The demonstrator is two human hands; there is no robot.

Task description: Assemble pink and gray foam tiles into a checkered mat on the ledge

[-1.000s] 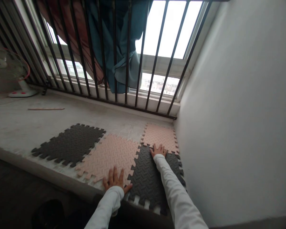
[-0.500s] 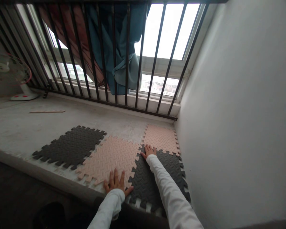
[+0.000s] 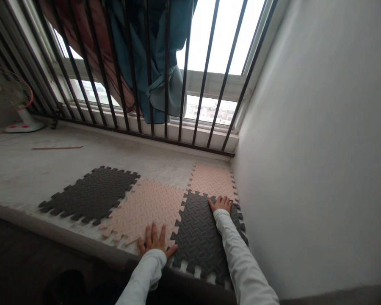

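Observation:
My left hand (image 3: 155, 239) lies flat with fingers spread on the near right corner of a pink foam mat tile (image 3: 149, 205). Its thumb reaches toward the edge of a black foam mat tile (image 3: 193, 233). My right hand (image 3: 221, 204) rests with fingers stretched out on the far edge of that black tile, where it meets another pink foam tile (image 3: 211, 178) behind it. A second black foam tile (image 3: 93, 190) adjoins the first pink one on the left. All the tiles have toothed, puzzle-like edges. My right forearm covers part of the near black tile.
The tiles lie on a pale raised ledge (image 3: 15, 169) whose front edge drops to a dark floor. A white wall (image 3: 311, 148) borders the right. Behind stand dark railing bars (image 3: 167, 84), curtains (image 3: 174, 46) and windows. A fan (image 3: 22, 120) and a thin strip (image 3: 57, 148) are at left.
My right hand has slid to the right along the seam between the black tile and the far pink tile. My left hand has stayed in place. The view has shifted slightly.

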